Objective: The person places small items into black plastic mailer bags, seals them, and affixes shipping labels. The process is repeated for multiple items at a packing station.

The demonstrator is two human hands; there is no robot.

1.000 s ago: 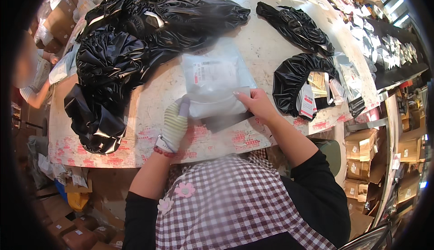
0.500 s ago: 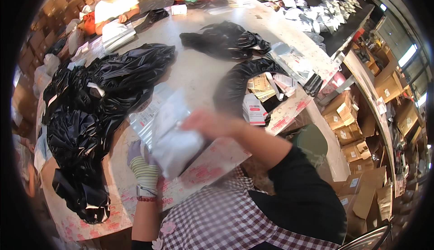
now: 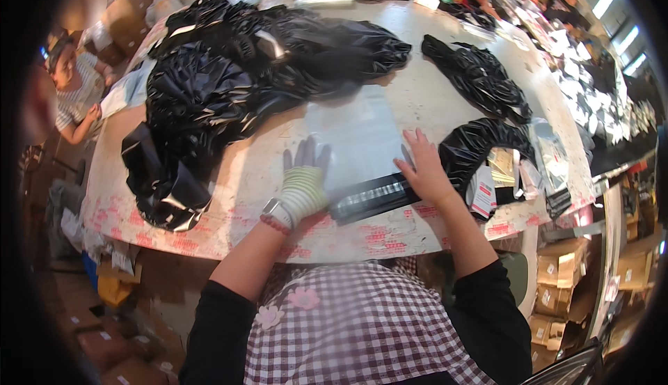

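Observation:
A translucent plastic bag (image 3: 358,124) lies flat on the table in front of me, with a glossy black strip (image 3: 372,200) along its near end. At its left edge rests my left hand (image 3: 303,179) in a striped, grey-fingered glove, palm down with the fingers spread. My bare right hand (image 3: 426,166) is at the bag's right side, just above the strip's right end, fingers apart. Neither hand grips anything. Right of that hand sits a gathered black plastic bag (image 3: 463,150), with a white and red packet (image 3: 481,190) and other small packets in its opening.
A big heap of crumpled black plastic bags (image 3: 202,92) covers the table's left and back. Another black bag (image 3: 480,79) lies at the back right. Clear packs (image 3: 551,152) lie near the right edge. Co-workers stand around; cardboard boxes (image 3: 560,263) are stacked at right.
The head view has swung left. My right hand, blurred before over a whitish plastic package, now lies beside the bag. The bag is spread flat, and my left hand's fingers are stretched out.

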